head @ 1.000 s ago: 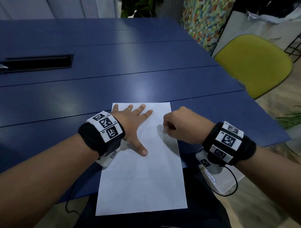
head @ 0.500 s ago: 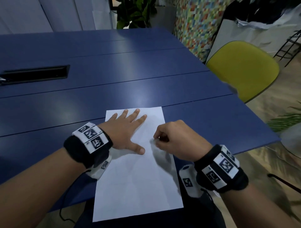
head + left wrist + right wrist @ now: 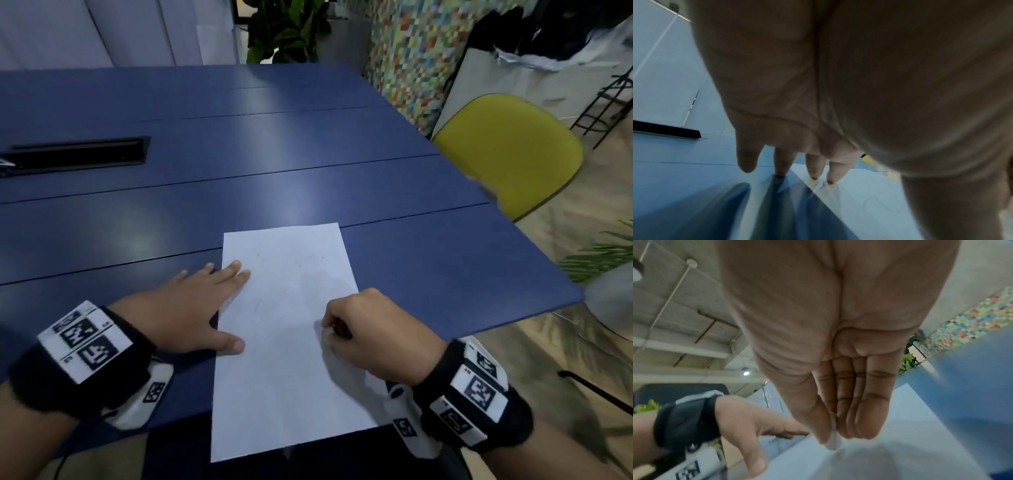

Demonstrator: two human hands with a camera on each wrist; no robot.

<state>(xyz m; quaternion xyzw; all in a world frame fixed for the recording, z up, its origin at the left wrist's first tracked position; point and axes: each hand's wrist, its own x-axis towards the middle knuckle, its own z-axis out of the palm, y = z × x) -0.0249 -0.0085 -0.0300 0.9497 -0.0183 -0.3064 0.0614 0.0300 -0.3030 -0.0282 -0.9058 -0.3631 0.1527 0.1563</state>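
Note:
A white sheet of paper (image 3: 291, 359) lies on the blue table (image 3: 239, 154), its near end hanging over the table's front edge. My left hand (image 3: 205, 308) lies flat at the sheet's left edge, with straight fingertips (image 3: 813, 172) and thumb on the paper (image 3: 869, 203). My right hand (image 3: 342, 332) is curled over the sheet's right side. It pinches a small white stick-like thing (image 3: 833, 443) between thumb and fingers, its tip down on the paper (image 3: 890, 459). What the white thing is I cannot tell. The left hand (image 3: 748, 423) also shows in the right wrist view.
A black cable slot (image 3: 75, 156) is set into the table at the far left. A yellow chair (image 3: 507, 150) stands off the table's right edge, with a potted plant (image 3: 284, 31) and a mosaic wall (image 3: 411, 51) behind.
My left hand has slid left, from the middle of the sheet to its left edge. My right hand has moved a little nearer along the paper, still curled.

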